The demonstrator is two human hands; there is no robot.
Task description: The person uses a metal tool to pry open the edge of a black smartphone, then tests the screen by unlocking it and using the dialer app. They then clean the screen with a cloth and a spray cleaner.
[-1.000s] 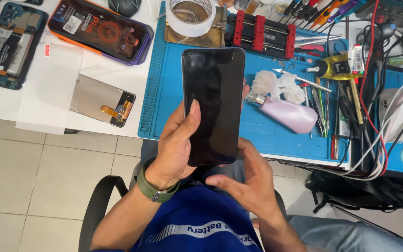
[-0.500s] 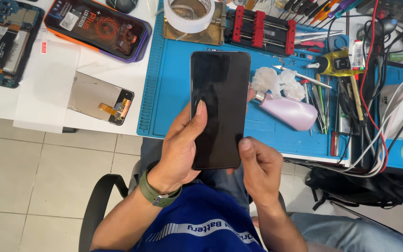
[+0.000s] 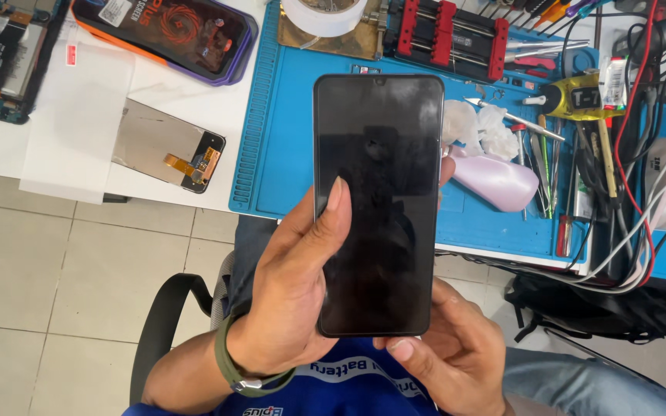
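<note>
Since the earlier frame, the phone (image 3: 378, 204) had shifted slightly lower and my right hand (image 3: 452, 358) had slid under its bottom edge, thumb on the lower corner. My left hand (image 3: 294, 289) had its grip closed on the phone's left side, thumb lying across the dark glass. I held the phone upright, screen up, above the blue mat (image 3: 287, 115) at the table edge. A pink bottle (image 3: 491, 181) lay just right of the phone. A loose screen panel (image 3: 165, 145) sat on the white table (image 3: 233, 115), well left.
</note>
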